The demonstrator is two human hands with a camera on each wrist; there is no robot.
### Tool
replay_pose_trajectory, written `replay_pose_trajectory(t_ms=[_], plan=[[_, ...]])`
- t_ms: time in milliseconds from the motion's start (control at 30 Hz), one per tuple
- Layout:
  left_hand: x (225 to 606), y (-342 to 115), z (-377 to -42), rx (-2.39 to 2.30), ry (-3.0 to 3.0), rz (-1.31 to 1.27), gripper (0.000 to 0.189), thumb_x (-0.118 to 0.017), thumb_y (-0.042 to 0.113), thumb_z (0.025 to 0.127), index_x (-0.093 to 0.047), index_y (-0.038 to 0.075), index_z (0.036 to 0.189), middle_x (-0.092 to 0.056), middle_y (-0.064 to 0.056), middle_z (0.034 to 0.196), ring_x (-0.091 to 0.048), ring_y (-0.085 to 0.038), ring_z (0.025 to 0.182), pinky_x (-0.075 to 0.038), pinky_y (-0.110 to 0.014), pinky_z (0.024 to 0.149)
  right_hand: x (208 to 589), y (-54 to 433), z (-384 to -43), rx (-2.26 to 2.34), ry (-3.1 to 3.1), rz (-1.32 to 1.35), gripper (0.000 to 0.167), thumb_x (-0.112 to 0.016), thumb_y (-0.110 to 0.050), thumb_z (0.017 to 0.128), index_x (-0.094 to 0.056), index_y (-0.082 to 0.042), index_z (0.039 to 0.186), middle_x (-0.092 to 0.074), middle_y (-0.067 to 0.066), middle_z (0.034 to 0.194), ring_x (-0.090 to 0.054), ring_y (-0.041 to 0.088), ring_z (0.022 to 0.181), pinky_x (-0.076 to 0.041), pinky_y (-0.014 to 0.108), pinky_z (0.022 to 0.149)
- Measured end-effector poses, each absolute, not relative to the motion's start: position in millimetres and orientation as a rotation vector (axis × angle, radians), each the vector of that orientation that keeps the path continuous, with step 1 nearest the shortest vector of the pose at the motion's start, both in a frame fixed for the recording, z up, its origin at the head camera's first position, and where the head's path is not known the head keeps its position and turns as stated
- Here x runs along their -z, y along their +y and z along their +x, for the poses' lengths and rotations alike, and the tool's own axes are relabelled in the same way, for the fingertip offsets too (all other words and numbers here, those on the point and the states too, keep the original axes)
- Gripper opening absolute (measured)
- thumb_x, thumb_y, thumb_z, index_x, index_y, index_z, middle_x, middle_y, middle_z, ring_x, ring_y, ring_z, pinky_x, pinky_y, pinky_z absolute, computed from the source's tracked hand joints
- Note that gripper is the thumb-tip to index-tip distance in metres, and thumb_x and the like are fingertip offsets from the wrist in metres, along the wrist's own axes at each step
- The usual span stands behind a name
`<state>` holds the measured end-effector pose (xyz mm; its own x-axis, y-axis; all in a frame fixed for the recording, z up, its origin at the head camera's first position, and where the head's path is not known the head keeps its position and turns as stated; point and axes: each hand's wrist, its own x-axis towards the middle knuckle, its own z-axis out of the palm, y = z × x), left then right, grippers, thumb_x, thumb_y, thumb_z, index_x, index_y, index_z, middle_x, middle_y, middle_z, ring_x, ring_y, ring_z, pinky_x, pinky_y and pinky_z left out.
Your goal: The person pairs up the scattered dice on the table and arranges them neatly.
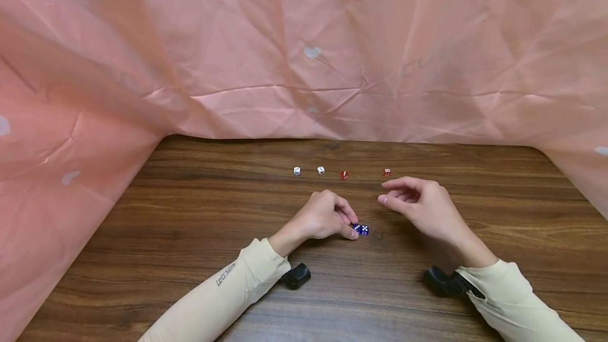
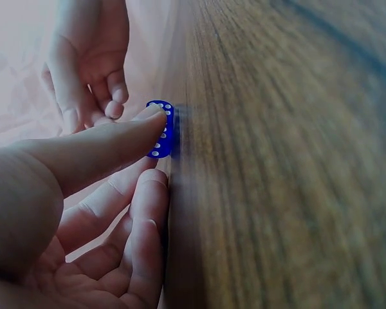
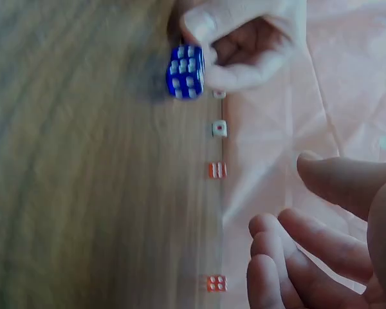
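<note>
Your left hand point(image 1: 325, 218) pinches blue dice point(image 1: 364, 229) between thumb and fingertips, low at the wood-grain tabletop point(image 1: 190, 199); it looks like two side by side, though your fingers cover too much to be sure. They sit to the left of your right hand point(image 1: 427, 207), which holds nothing: its fingers curve loosely, with a wide gap between thumb and forefinger. Just beyond those fingertips lies a red die point(image 1: 387, 172) with white pips. Farther left in the same row, you have a second red die point(image 1: 344, 175), a white die point(image 1: 320, 170) and another white die point(image 1: 296, 171), all apart from one another. Pink cloth point(image 1: 237, 41) hangs behind the table.
</note>
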<state>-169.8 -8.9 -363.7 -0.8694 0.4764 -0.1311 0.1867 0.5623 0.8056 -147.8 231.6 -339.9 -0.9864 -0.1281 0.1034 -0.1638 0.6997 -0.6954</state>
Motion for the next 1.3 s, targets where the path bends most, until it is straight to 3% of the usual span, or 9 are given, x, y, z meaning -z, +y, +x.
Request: replay_pose_trajectory(t_ms=[600,800,1000,1300], plan=[[364.4,-6.2,-171.3,-1.196,2.471,0.528,0.021,-0.099,0.016,0.071,-0.083,0.018,0.084,-0.076,0.007,0.075,-0.064,0.001,0.068,-0.049,-0.017,0.068,351.3,262.1,-180.8,-1.037,-2.796,0.091,0.044,-0.084,-0.038,0.092,-0.076,-0.008,0.123,-0.081,0.013,0.104,-0.065,-0.009,0.078,-0.050,0.013,0.068],[364.0,-4.4,-170.8,-1.183,2.474,0.537,0.021,-0.099,0.017,0.071,-0.083,0.019,0.085,-0.076,0.009,0.074,-0.064,0.002,0.068,-0.049,-0.016,0.069,354.5,260.1,-191.7,-0.989,-2.841,0.039,0.048,-0.085,-0.041,0.090,-0.076,-0.009,0.124,-0.080,0.015,0.112,-0.070,0.007,0.090,-0.047,0.013,0.072],[363.7,-3.8,-170.3,-1.180,2.479,0.538,0.021,-0.099,0.017,0.072,-0.083,0.019,0.085,-0.075,0.010,0.074,-0.064,0.003,0.068,-0.049,-0.016,0.068,356.8,259.1,-200.6,-0.966,-2.882,0.002,0.050,-0.085,-0.042,0.089,-0.075,-0.009,0.126,-0.079,0.016,0.116,-0.073,0.022,0.100,-0.048,0.023,0.078],[364.5,-2.6,-170.3,-1.186,2.476,0.542,0.021,-0.099,0.016,0.071,-0.083,0.018,0.084,-0.076,0.008,0.075,-0.064,0.002,0.067,-0.049,-0.016,0.067,359.3,258.2,-205.5,-0.999,-2.933,0.004,0.050,-0.085,-0.041,0.089,-0.076,-0.006,0.125,-0.079,0.014,0.113,-0.067,0.001,0.086,-0.049,0.024,0.079]])
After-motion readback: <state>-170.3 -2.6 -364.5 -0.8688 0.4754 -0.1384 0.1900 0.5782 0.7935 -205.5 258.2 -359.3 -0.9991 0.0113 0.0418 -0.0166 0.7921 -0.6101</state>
